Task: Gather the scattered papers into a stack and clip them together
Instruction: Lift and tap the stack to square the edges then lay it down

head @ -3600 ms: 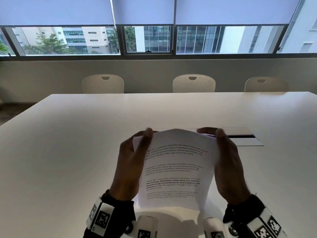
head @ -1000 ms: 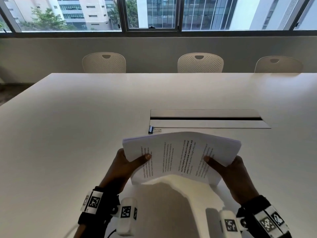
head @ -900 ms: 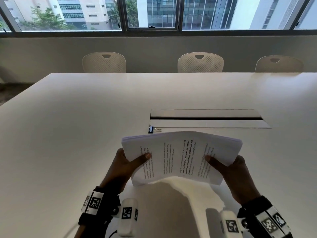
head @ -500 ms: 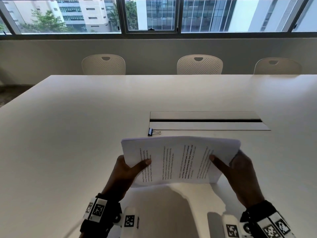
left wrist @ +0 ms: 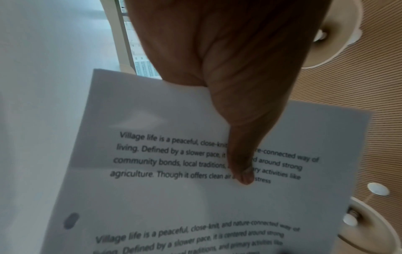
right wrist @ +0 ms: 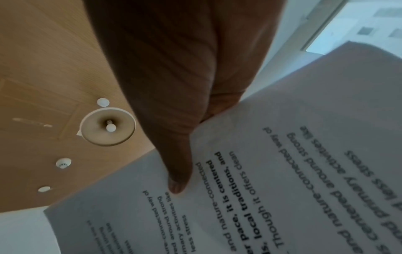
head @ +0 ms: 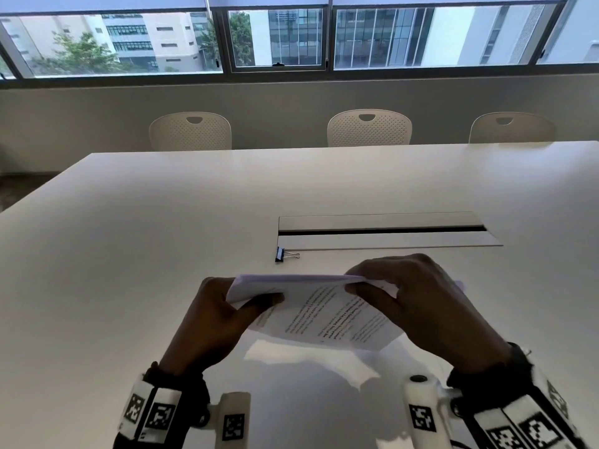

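Daylight from a long window fell across the broad white conference table [head: 162,254] where I sat, three pale perforated chairs [head: 369,128] opposite. I held the gathered stack of white printed papers [head: 311,306] just above the table, tilted toward me, probably to square its edges. My left hand [head: 214,322] gripped the left end, thumb on the printed face; my right hand [head: 431,306] pinched the upper right edge. A small black binder clip with silver handles [head: 285,254] lay beyond the stack, beside the table's cable hatch [head: 382,222], not yet used.
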{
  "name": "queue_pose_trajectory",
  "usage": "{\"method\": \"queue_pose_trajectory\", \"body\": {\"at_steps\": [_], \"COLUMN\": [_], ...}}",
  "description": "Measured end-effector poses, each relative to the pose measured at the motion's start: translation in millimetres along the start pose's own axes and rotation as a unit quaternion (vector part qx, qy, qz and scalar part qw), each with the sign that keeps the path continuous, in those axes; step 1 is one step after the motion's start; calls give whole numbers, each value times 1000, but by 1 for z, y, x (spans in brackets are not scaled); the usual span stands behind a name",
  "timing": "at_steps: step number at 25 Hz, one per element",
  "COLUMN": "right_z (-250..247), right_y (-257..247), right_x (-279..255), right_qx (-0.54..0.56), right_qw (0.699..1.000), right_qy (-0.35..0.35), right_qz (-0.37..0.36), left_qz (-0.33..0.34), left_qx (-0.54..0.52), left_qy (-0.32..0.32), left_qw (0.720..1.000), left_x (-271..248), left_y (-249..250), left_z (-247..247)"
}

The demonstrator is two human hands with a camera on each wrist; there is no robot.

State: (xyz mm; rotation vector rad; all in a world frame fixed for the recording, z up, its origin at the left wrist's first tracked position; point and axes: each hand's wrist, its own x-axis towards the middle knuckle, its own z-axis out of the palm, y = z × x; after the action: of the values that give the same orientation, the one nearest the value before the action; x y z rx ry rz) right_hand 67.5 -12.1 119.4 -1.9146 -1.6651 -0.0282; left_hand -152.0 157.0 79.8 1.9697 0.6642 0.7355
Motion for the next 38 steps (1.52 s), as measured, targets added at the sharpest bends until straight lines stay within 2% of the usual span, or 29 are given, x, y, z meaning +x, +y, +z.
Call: {"method": "queue_pose_trajectory", "body": {"at_steps": [3, 6, 8, 10, 12, 14, 15, 20, 25, 33, 36, 38], "right_z": [-5, -11, -8, 5, 22, 40, 48, 83, 106, 113, 107, 100], "right_y": [2, 11, 20, 32, 46, 63, 71, 114, 140, 153, 154, 158], "right_x": [-5, -13, -19, -24, -28, -31, -32, -28, -18, -23, -30, -37], "right_qx": [71, 165, 253, 328, 394, 452, 460, 410, 357, 292, 280, 268], "right_qw": [997, 980, 949, 907, 856, 805, 793, 804, 823, 847, 846, 845], "right_qy": [15, 63, 88, 116, 140, 145, 139, 76, 40, 12, 6, 12], "right_qz": [15, 93, 169, 238, 303, 356, 376, 424, 439, 443, 454, 463], "left_qz": [21, -7, -63, -142, -191, -210, -220, -283, -317, -325, -325, -318], "left_qx": [-31, -137, -237, -325, -337, -303, -283, -215, -195, -156, -134, -79], "left_qy": [53, 119, 85, 12, -55, -81, -83, -81, -68, -23, -11, -2], "left_qw": [998, 983, 966, 935, 920, 926, 930, 931, 926, 932, 936, 945], "left_x": [2, 10, 12, 11, 8, 8, 11, 29, 46, 50, 48, 49], "left_y": [-2, -22, -33, -38, -42, -51, -56, -84, -97, -108, -110, -110], "left_z": [-7, -7, 6, 27, 47, 60, 66, 92, 104, 103, 91, 84]}}
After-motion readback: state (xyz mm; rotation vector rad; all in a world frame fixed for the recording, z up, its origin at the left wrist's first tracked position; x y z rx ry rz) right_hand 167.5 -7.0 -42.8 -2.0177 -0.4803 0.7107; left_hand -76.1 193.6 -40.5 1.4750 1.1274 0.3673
